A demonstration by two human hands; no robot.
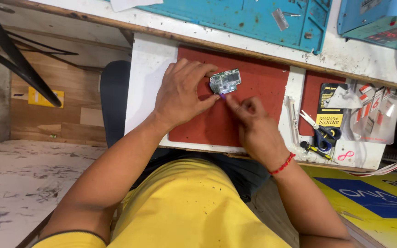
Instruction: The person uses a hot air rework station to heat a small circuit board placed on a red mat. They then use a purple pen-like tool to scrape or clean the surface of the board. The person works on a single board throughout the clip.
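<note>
Small green-and-silver circuit board (225, 81), flanked by blue-handled scissors (320, 129) and a yellow-black screwdriver (315, 150), is pinned on the red rubber mat (263, 87) by the left hand (180, 94), while a thin purple tool (223, 96) is pinched closed in the right hand (253, 124).

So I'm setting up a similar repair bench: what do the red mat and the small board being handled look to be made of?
The red mat looks like matte rubber or silicone: flat, dull, no glare. The small board, under the left hand, appears to be a printed circuit board with shiny metal shields that reflect light. The right hand holds a small purple tool, probably plastic.
</note>
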